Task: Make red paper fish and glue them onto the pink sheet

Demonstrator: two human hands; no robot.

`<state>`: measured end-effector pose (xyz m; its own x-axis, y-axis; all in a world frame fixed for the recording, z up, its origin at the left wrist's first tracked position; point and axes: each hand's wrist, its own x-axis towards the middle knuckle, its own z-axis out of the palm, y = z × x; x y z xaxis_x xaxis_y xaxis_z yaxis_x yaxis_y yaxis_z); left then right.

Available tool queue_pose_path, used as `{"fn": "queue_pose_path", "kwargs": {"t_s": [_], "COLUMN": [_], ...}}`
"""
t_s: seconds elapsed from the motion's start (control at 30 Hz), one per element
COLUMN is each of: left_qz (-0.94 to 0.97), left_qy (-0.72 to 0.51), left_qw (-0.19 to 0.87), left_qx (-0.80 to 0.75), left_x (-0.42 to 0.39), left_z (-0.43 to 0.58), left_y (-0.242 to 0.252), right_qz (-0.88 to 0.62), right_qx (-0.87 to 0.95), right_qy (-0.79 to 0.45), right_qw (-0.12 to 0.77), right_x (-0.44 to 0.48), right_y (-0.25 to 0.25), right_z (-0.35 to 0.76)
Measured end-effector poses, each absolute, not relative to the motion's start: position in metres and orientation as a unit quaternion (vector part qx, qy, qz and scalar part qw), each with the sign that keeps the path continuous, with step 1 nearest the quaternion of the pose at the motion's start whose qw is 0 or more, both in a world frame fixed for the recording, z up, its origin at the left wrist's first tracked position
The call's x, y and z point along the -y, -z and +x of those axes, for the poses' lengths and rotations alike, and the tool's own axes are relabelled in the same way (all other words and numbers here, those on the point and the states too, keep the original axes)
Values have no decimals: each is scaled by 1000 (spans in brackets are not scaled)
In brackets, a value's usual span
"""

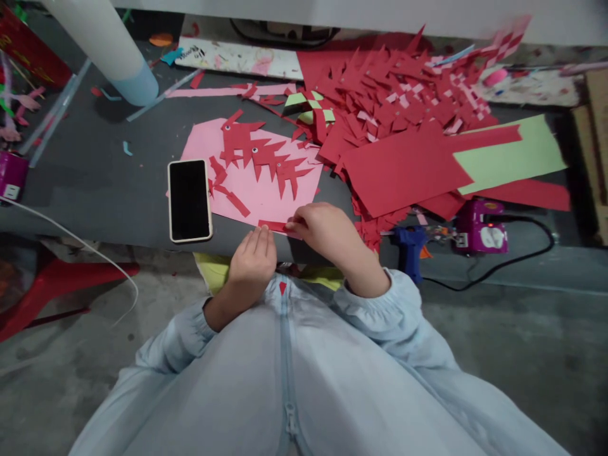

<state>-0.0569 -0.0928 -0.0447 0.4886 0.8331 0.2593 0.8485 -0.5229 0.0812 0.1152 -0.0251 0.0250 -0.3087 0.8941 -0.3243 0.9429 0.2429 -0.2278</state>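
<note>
Head view: I'm watching the right hand pinching a red paper strip lying at the desk edge between both hands. The left hand is resting unclenched, fingertips touching the strip, with a phone lying just to its left.

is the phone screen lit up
No, the phone lies face up at the left edge of the pink sheet with its screen plain black.
</note>
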Motion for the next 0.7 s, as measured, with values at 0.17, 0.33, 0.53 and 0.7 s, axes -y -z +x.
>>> {"fn": "queue_pose_path", "kwargs": {"t_s": [0.17, 0.33, 0.53, 0.7], "left_qz": [-858, -850, -852, -853], "left_qy": [135, 140, 113, 108], "left_qw": [22, 35, 29, 41], "left_qx": [494, 507, 511, 508], "left_x": [89, 89, 91, 91], "left_z": [-55, -51, -50, -48], "left_y": [38, 34, 34, 31], "right_qz": [617, 623, 629, 628], "right_qx": [-766, -762, -754, -753], "right_qy": [176, 174, 181, 186], "right_qw": [52, 33, 47, 67], "right_x": [36, 41, 41, 40], "right_y": [-23, -15, -14, -16], "right_z": [136, 139, 136, 135]}}
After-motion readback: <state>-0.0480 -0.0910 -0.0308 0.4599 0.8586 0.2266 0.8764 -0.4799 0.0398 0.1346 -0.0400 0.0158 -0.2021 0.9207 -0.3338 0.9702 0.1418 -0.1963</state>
